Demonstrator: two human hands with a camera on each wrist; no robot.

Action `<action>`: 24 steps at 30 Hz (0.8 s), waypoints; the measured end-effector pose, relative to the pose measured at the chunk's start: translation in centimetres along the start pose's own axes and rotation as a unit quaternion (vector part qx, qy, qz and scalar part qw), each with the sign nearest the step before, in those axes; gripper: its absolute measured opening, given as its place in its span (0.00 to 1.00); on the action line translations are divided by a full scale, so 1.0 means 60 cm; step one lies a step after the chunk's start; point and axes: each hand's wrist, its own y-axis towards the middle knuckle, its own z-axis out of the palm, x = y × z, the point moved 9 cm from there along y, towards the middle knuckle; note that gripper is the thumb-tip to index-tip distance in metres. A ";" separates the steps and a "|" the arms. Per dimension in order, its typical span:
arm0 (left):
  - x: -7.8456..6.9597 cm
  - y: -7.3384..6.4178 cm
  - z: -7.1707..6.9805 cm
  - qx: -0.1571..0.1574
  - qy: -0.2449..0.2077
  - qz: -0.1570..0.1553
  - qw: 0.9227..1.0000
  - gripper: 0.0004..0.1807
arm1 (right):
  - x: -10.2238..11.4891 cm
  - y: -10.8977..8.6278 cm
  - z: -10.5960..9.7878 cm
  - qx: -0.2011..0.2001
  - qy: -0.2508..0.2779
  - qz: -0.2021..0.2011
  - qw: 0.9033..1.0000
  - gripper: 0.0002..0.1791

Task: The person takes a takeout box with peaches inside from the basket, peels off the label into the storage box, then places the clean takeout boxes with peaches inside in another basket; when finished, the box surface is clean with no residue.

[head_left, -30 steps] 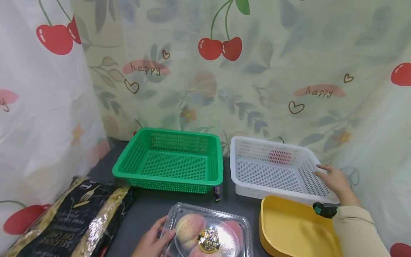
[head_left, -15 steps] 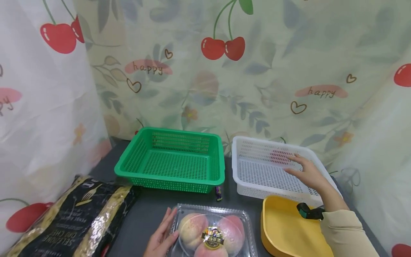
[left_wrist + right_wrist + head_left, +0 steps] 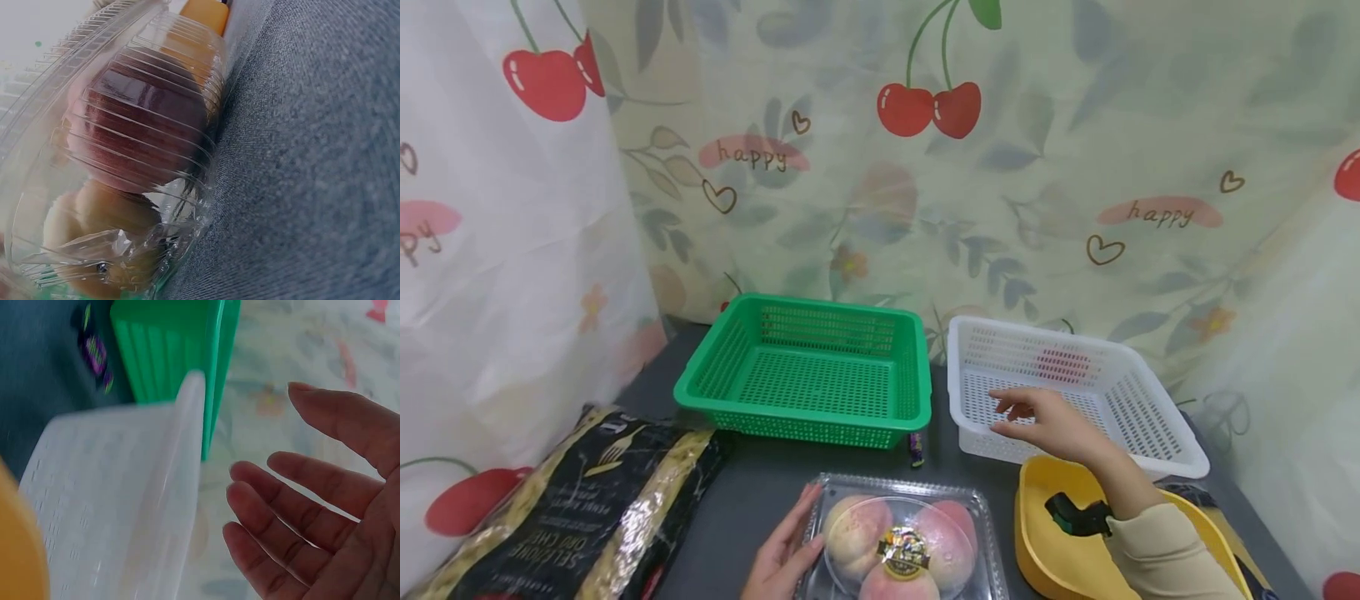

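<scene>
My left hand grips the left side of a clear plastic clamshell box at the bottom centre of the head view, its thumb at the lid's edge. Through the lid, which bears a gold and black sticker, show a yellowish-pink peach and two pinker ones. In the left wrist view the box's ribbed side is close beside blue denim. My right hand reaches over the front left of the white basket, fingers apart and holding nothing; the right wrist view shows its palm and loosely bent fingers.
A green basket stands left of the white one, with a small purple-wrapped candy in front between them. The yellow bin sits below my right forearm. A large black and gold pasta bag lies at left.
My right hand has moved left from the white basket's right rim to above its front left part. The left hand stays at the box, its fingers now further up its side.
</scene>
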 end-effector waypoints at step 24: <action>-0.003 0.000 0.002 0.008 -0.013 0.009 1.000 0.35 | 0.174 0.022 0.132 0.180 0.038 -0.108 0.977 0.23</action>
